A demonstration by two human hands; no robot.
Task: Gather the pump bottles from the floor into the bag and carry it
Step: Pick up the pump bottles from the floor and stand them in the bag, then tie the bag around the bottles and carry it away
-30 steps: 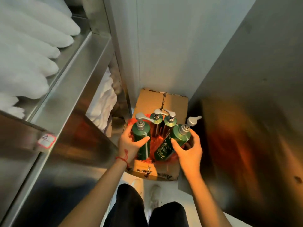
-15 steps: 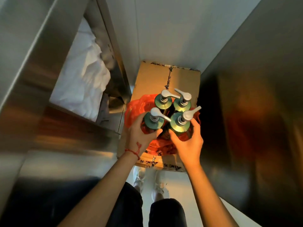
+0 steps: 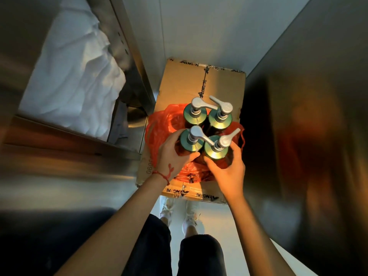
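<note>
Several green pump bottles with silver pump heads stand upright inside a red plastic bag, which rests on a cardboard box. My left hand grips the near-left bottle by its side. The near-right bottle is held by my right hand. Two more bottles, the far-left bottle and the far-right bottle, stand behind them, touching. The bag's sides are bunched low around the bottles.
A steel shelf unit with folded white linen stands at the left. At the right rises a steel wall. My feet in white shoes stand on the pale floor just before the box.
The view has tilted further down over the box. Both near bottles went from tilted and raised to upright and lower in the bag, beside the far two. Both hands keep their grip.
</note>
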